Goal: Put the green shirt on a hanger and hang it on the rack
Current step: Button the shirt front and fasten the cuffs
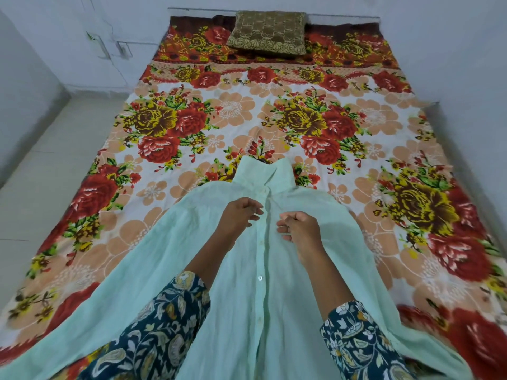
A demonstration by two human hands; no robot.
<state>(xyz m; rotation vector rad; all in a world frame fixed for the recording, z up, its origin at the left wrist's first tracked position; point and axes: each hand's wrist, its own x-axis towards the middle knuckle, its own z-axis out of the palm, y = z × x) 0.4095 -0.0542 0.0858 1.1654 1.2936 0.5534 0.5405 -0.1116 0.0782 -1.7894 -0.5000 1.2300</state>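
Patterned sleeves (153, 327) are being seen nearest the lens, and past them the green shirt (175, 270) is being spread front-up on the floral bed sheet (192, 116), collar (263, 171) pointing towards the cushion (267, 32). The left hand (238, 216) and right hand (297, 227) are being held apart, fingers curled, either side of the button placket (260, 259); whether cloth is being pinched cannot be told. No hanger or rack is being shown. The top buttons are probably being undone; the placket should be kept flat and taut.
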